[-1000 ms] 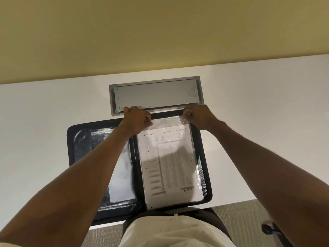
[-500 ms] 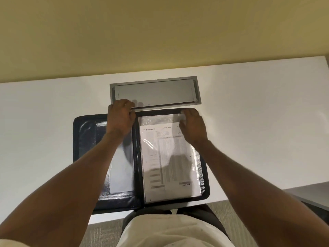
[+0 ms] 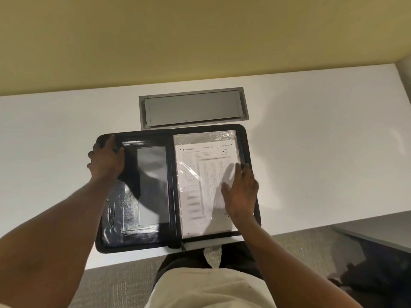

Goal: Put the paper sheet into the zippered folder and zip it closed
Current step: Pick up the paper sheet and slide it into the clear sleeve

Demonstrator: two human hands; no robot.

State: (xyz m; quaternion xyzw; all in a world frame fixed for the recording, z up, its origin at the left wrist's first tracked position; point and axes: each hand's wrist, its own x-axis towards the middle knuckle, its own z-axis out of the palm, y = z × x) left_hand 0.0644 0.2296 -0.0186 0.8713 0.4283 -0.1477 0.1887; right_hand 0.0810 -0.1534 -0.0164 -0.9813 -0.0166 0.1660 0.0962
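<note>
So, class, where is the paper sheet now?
In the head view, the paper sheet lies on the right half of the open zippered folder on the table, with the right hand flat on it.

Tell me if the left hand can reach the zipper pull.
Probably yes: the zipper pull lies uncovered at the near edge of the zippered folder, though the left hand grips its far left corner and must let go.
</note>
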